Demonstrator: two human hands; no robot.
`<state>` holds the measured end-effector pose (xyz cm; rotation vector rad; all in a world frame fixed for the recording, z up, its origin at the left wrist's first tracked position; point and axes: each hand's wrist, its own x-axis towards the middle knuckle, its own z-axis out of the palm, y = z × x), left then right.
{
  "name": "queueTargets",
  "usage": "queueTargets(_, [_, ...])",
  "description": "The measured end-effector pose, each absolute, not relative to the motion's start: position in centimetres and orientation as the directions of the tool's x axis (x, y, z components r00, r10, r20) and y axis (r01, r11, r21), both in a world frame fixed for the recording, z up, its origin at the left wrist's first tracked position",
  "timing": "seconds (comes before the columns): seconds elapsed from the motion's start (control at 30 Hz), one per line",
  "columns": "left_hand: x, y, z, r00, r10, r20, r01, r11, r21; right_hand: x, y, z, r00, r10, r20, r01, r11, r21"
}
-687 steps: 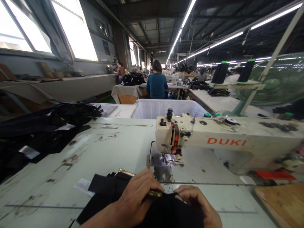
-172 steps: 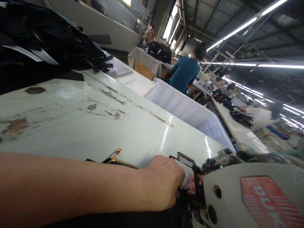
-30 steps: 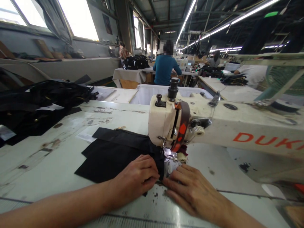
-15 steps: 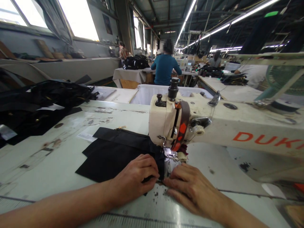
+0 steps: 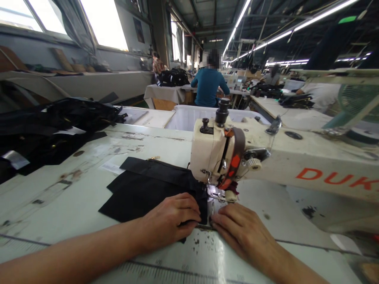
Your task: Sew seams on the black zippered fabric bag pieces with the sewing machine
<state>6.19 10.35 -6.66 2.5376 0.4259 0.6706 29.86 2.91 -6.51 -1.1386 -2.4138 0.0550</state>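
Got the bare left hand half curled over the near right corner of a layered black fabric piece, thumb tucked close under the fingers. Fingertips right down on the cloth, but can't tell whether really pinching it or just pressing. Got the bare right hand loosely open just right of that, palm down, fingers nearly straight and side by side, tips at the metal plate and just beside the cloth's right edge. Can't make out any hold on the fabric there.

Lying flat on a worn pale green tabletop, mostly left of and beyond the left hand, with stepped corners: that's-all-black cloth. Can spot a small gold zipper pull at the far edge, plus a whitish label by the far left corner.

Just beyond both hands, a shiny metal presser foot under the head of a cream DUKI-type sewing machine. Can't tell about cloth under the foot. Nearer than the grip, a printed ruler strip. Well off to the left, a big heap of black fabric pieces. Past the machine, a white plastic bin, then a person in a teal top.
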Motion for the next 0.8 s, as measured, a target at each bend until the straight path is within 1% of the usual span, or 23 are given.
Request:
queueTargets(0.07, [6.3,10.3,-6.7,0.812,0.401,0.424,0.141,-0.839,0.525,29.7,3.0,-6.3,-0.572,0.729,0.376,0.714,0.668,-0.209])
queueTargets(0.13, [6.4,10.2,-6.7,0.77,0.446,0.456,0.147,-0.82,0.554,29.7,3.0,-6.1,-0.583,0.724,0.37,0.71,0.675,-0.202])
queueTargets(0.2, [6.6,10.1,-6.5,0.716,0.536,0.447,0.207,-0.774,0.598,29.7,3.0,-6.0,-0.586,0.728,0.355,0.712,0.672,-0.205])
queueTargets(0.27, [6.7,10.0,-6.3,0.669,0.619,0.412,0.286,-0.726,0.626,29.6,3.0,-5.9,-0.59,0.747,0.306,0.719,0.659,-0.221])
queueTargets(0.33, [6.8,9.8,-6.2,0.65,0.646,0.4,0.326,-0.712,0.622,29.5,3.1,-5.7,-0.603,0.765,0.227,0.725,0.644,-0.246])
queueTargets(0.37, [6.9,9.7,-6.1,0.658,0.63,0.413,0.317,-0.729,0.607,29.5,3.1,-5.6,-0.608,0.772,0.186,0.728,0.636,-0.258])
queueTargets(0.43, [6.9,9.5,-6.1,0.699,0.543,0.466,0.262,-0.8,0.54,29.4,3.2,-5.4,-0.616,0.778,0.122,0.732,0.623,-0.278])
queueTargets(0.5, [6.8,9.3,-6.1,0.746,0.435,0.505,0.21,-0.873,0.441,29.3,3.3,-5.2,-0.622,0.778,0.09,0.73,0.618,-0.291])
queueTargets(0.57, [6.8,9.2,-6.2,0.769,0.371,0.52,0.203,-0.914,0.351,29.2,3.3,-5.1,-0.629,0.774,0.077,0.726,0.62,-0.298])
queueTargets(0.7, [6.8,9.1,-6.3,0.771,0.333,0.543,0.243,-0.942,0.232,29.1,3.2,-5.0,-0.629,0.775,0.068,0.724,0.615,-0.313])
queueTargets(0.8, [6.9,9.0,-6.5,0.773,0.32,0.548,0.258,-0.948,0.189,29.1,3.3,-4.8,-0.626,0.778,0.057,0.725,0.607,-0.327])
